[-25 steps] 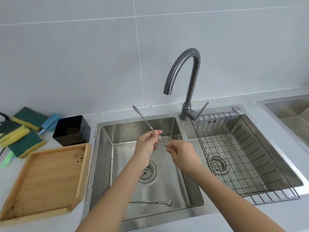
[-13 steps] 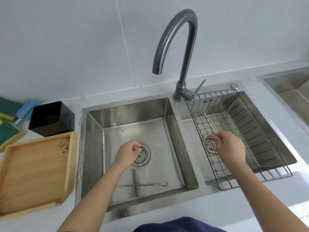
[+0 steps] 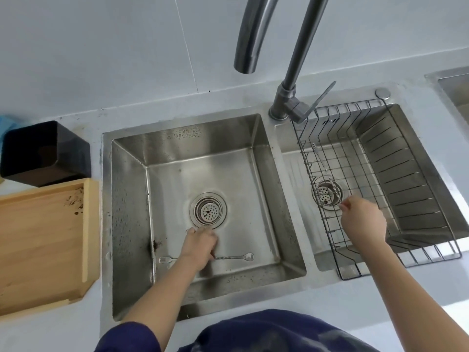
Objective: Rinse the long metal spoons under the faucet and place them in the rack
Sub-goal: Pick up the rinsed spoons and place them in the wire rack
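Note:
One long twisted metal spoon [image 3: 233,257] lies flat on the bottom of the left sink basin [image 3: 177,148], bowl end to the right. My left hand [image 3: 200,246] is down over its middle, fingers curled onto the shaft. In the wire rack [image 3: 411,174], which sits in the right basin, my right hand [image 3: 361,223] pinches the near end of a second long spoon [image 3: 334,190]. That spoon slants away toward the rack's back left. The faucet [image 3: 295,59] arches above the left basin, and no water is visible.
A black square container [image 3: 45,153] and a wooden tray [image 3: 43,245] stand on the counter left of the sink. Another steel basin [image 3: 454,92] shows at the far right edge. Dark specks cling to the left basin's walls.
My right hand carried one spoon from under the faucet over into the rack. My left hand let go of it and dropped to the spoon on the basin floor.

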